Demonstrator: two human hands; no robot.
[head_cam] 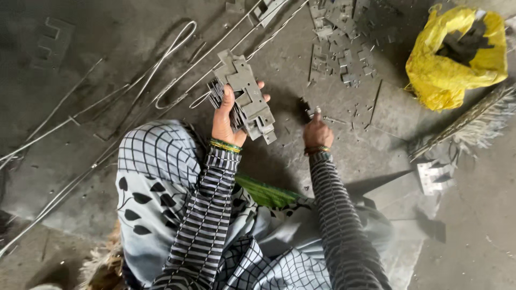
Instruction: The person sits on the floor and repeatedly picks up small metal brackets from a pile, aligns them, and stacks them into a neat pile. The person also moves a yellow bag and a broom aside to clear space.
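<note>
My left hand [228, 115] grips a stack of flat grey stamped metal plates [244, 96] with stepped, notched edges, fanned out above the floor. My right hand [317, 131] is lowered to the grey floor just right of the stack, fingers pinched on a small dark metal piece [307, 109]; how firmly it is held I cannot tell. Both arms wear striped black-and-white sleeves with bangles at the wrists. More loose plates of the same kind [344, 40] lie scattered on the floor beyond my right hand.
A yellow plastic bag [449, 64] sits at the upper right beside a straw broom [473, 121]. Long bent steel wires [161, 70] run across the floor on the left. One pale plate [432, 177] lies at the right. Checked cloth covers my lap.
</note>
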